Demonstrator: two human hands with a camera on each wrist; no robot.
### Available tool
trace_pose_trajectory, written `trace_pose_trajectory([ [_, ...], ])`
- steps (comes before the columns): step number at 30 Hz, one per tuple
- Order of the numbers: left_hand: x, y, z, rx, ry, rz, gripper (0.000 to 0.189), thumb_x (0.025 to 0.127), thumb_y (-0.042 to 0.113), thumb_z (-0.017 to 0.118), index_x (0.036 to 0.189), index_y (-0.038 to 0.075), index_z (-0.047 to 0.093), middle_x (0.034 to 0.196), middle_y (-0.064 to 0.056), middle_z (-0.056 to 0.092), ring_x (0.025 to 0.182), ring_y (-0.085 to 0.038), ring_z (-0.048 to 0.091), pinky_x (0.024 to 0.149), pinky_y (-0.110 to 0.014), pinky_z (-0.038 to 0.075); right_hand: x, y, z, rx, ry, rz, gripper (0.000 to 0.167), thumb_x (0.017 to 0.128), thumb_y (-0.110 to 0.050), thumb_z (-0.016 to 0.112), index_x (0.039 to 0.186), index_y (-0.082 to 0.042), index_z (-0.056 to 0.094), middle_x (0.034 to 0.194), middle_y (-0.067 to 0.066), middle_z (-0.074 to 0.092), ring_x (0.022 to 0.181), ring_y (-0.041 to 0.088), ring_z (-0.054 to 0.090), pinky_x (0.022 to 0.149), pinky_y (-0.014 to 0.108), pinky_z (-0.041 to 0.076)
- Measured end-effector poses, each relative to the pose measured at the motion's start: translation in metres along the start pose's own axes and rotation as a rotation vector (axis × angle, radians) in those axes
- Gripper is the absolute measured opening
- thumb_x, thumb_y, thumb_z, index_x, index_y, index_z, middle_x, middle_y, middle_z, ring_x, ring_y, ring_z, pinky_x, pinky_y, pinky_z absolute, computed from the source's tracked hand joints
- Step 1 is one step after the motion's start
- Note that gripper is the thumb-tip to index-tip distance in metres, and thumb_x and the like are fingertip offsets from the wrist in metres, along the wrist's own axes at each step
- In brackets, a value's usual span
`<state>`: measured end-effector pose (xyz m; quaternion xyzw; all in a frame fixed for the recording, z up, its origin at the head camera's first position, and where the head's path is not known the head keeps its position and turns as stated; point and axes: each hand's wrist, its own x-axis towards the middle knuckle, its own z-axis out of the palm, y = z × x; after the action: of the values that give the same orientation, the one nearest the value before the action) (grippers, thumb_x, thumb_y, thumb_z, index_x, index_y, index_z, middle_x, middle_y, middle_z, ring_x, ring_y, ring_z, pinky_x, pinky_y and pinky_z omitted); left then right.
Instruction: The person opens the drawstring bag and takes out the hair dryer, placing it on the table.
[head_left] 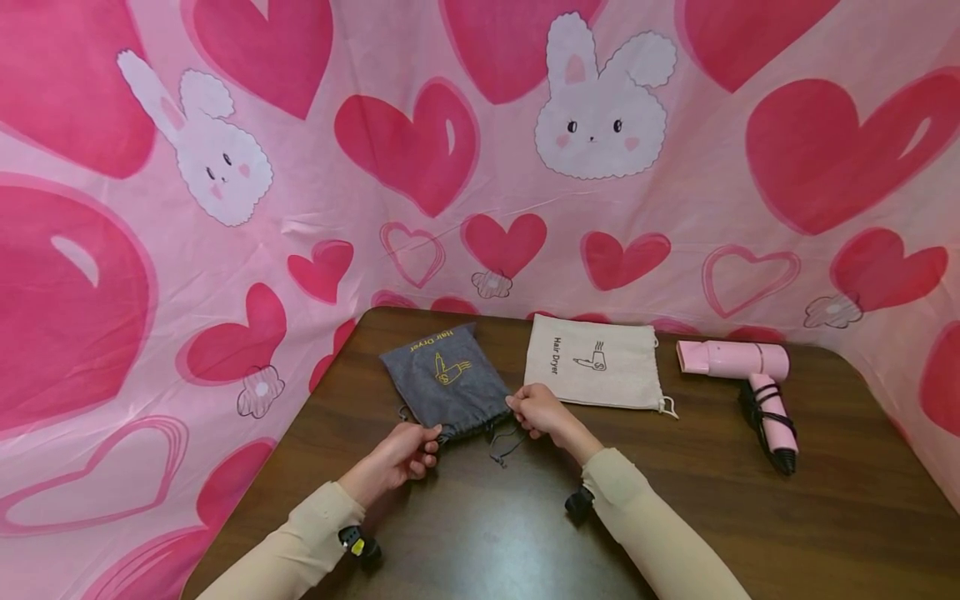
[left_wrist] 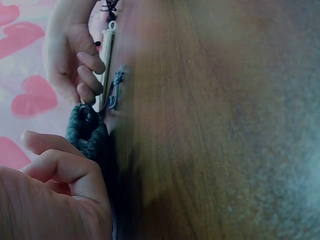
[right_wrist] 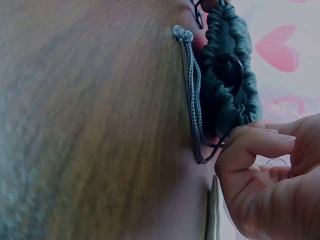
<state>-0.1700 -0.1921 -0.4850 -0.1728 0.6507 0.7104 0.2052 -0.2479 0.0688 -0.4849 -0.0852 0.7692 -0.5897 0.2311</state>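
A dark grey drawstring bag (head_left: 457, 387) with a yellow hair dryer print lies on the table, its mouth towards me. My left hand (head_left: 405, 454) pinches the left end of the gathered mouth between thumb and fingers. At the opposite end, my right hand (head_left: 543, 412) pinches the rim. Seen from the right wrist, the puckered mouth (right_wrist: 252, 85) stands partly open, and a black loop (right_wrist: 239, 67) shows inside; the rest of the contents is hidden. Knotted grey drawstrings (right_wrist: 192, 95) hang from the end by my right hand.
A cream drawstring bag (head_left: 577, 375) with a black hair dryer print lies flat to the right of the grey one. Farther right rests a pink hair dryer (head_left: 731, 360), its black cord (head_left: 752, 412) wrapped around the handle. Pink heart-patterned cloth (head_left: 420, 258) surrounds the brown table (head_left: 480, 533).
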Motion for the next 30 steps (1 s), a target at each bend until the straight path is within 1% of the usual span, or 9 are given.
trace_pose_trajectory([
  [10,-0.0026,-0.0002,-0.0015,0.004,0.000,0.001,0.026,0.110,0.014,0.053,0.086,0.008,0.047,0.070,0.001,0.044,0.055,-0.008,0.043,0.044,-0.014,0.026,-0.0012,-0.0010,-0.0031,0.011,-0.008,-0.002,0.028,0.111,-0.016,0.054,0.091,0.003,0.057,0.069,0.003,0.048,0.053,0.013,0.038,0.047,0.025,0.034],
  [16,-0.0031,-0.0017,-0.0045,0.004,0.001,0.004,0.026,0.110,0.014,0.052,0.085,0.009,0.047,0.069,0.001,0.044,0.055,-0.008,0.044,0.045,-0.013,0.026,-0.0012,-0.0008,-0.0045,0.009,0.003,-0.005,0.028,0.111,-0.016,0.054,0.092,0.004,0.057,0.069,0.003,0.049,0.054,0.013,0.038,0.048,0.025,0.033],
  [23,-0.0057,-0.0016,-0.0065,-0.002,-0.005,-0.013,0.024,0.111,0.014,0.052,0.088,0.008,0.047,0.069,0.001,0.044,0.055,-0.008,0.044,0.045,-0.013,0.027,-0.0004,0.0000,-0.0050,0.020,0.004,-0.002,0.027,0.111,-0.015,0.054,0.093,0.004,0.057,0.068,0.003,0.049,0.053,0.012,0.038,0.048,0.025,0.033],
  [26,-0.0059,-0.0020,-0.0074,-0.003,-0.012,-0.021,0.024,0.110,0.016,0.054,0.088,0.009,0.047,0.069,0.001,0.044,0.054,-0.008,0.045,0.044,-0.013,0.027,-0.0008,0.0000,-0.0047,0.020,0.000,0.000,0.027,0.110,-0.016,0.055,0.093,0.004,0.058,0.068,0.003,0.049,0.053,0.012,0.038,0.048,0.025,0.035],
  [30,-0.0061,-0.0030,-0.0070,0.008,-0.025,-0.030,0.025,0.109,0.023,0.057,0.088,0.010,0.049,0.068,0.002,0.045,0.054,-0.007,0.047,0.044,-0.013,0.028,-0.0022,0.0015,-0.0050,-0.001,0.005,0.013,0.030,0.110,-0.021,0.057,0.088,-0.001,0.058,0.067,0.002,0.048,0.052,0.013,0.039,0.047,0.025,0.036],
])
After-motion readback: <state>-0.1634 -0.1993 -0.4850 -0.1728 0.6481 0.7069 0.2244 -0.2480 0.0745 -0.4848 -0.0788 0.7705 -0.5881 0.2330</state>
